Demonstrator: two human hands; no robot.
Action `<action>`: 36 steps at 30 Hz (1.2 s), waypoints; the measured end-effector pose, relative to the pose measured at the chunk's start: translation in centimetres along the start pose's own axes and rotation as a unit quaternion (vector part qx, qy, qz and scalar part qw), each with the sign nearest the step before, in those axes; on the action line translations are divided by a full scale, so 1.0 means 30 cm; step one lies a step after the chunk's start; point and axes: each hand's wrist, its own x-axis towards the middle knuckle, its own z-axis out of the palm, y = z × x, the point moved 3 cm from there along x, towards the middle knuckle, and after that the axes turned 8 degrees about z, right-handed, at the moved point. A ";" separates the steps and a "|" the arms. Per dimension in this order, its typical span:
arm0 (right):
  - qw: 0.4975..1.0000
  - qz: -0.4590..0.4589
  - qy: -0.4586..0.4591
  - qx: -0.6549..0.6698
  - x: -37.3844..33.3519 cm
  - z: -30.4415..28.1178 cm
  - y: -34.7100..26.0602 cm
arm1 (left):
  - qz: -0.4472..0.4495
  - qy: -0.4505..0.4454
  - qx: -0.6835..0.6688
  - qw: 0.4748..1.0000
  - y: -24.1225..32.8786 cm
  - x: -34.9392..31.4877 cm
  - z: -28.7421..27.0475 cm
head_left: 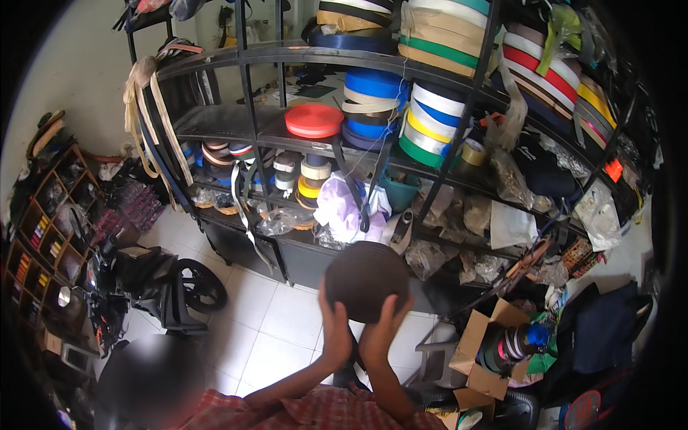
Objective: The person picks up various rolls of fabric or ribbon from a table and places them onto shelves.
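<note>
A dark brown roll (367,281) is held up between both hands, its round flat face toward the viewer. The left grip (337,335) has it at the lower left, the thumb laid over the near face and the other fingers set along the rim, partly hidden behind it. The right grip (377,335) does the same at the lower right, thumb on the face, fingers bent round the edge. So each grip is closed around the roll, which sits above the palms, its lower edge between the two thumbs and most of its body rising clear of the fingers. The wrists are near each other below it, with a narrow gap between them, and the forearms spread apart down to a red checked shirt (301,413) at the lower edge. Behind the hands lies a white tiled floor (269,335). In the view, the top of the roll overlaps the front of a black shelf (215,123); how far apart they are I cannot tell. Up there sit a flat red roll (313,120), a stack of many-coloured rolls (433,129) and, lower, a pale purple bag (340,204). A cardboard box (494,382) with more rolls inside stands to the right, a motorbike (175,297) to the left.
</note>
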 end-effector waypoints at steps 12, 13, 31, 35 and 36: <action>0.914 0.199 -0.312 0.165 0.438 0.400 -0.035 | 0.171 0.138 -0.033 0.975 -0.053 0.562 0.052; 0.907 0.203 -0.322 0.182 0.474 0.430 -0.045 | 0.213 0.113 0.006 0.970 -0.060 0.592 0.061; 0.887 0.052 -0.458 0.034 0.847 0.859 -0.204 | 0.255 -0.022 -0.074 0.964 -0.114 1.265 -0.081; 0.915 -0.252 -0.302 -0.090 0.868 0.955 -0.307 | 0.175 -0.039 -0.274 0.945 -0.122 1.439 -0.047; 0.925 -0.284 -0.219 -0.124 0.863 0.954 -0.349 | 0.172 -0.039 -0.286 0.942 -0.119 1.495 -0.051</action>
